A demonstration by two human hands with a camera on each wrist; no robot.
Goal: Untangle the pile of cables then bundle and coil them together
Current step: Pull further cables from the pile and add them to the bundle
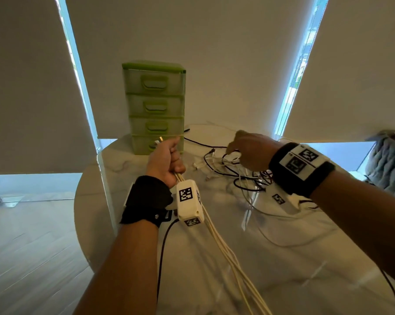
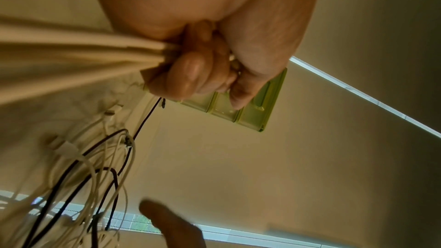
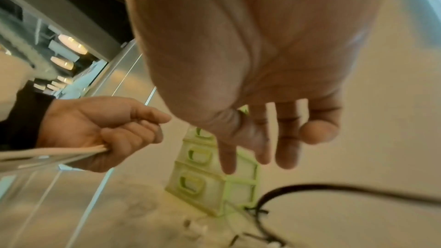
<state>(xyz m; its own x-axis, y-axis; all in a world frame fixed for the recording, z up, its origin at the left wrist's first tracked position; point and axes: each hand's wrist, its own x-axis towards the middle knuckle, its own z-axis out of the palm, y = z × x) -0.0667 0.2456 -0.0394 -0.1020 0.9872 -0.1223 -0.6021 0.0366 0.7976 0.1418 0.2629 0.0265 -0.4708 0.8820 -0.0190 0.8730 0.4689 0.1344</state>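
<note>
My left hand (image 1: 169, 155) is raised above the table and grips a bundle of several white cables (image 1: 232, 258) in its fist; the strands trail down toward me. The left wrist view shows the fist (image 2: 198, 71) closed round those white cables (image 2: 71, 48). A tangled pile of black and white cables (image 1: 239, 169) lies on the white table (image 1: 294, 258). My right hand (image 1: 246, 148) hovers over the pile, fingers spread and straight (image 3: 284, 139), holding nothing. A black cable (image 3: 334, 190) curves below it.
A green plastic drawer unit (image 1: 154, 105) with several drawers stands at the table's far side, just behind my left hand. A grey knitted blanket (image 1: 389, 160) sits at the right edge. Window blinds hang behind the table. The table's left edge drops to the floor.
</note>
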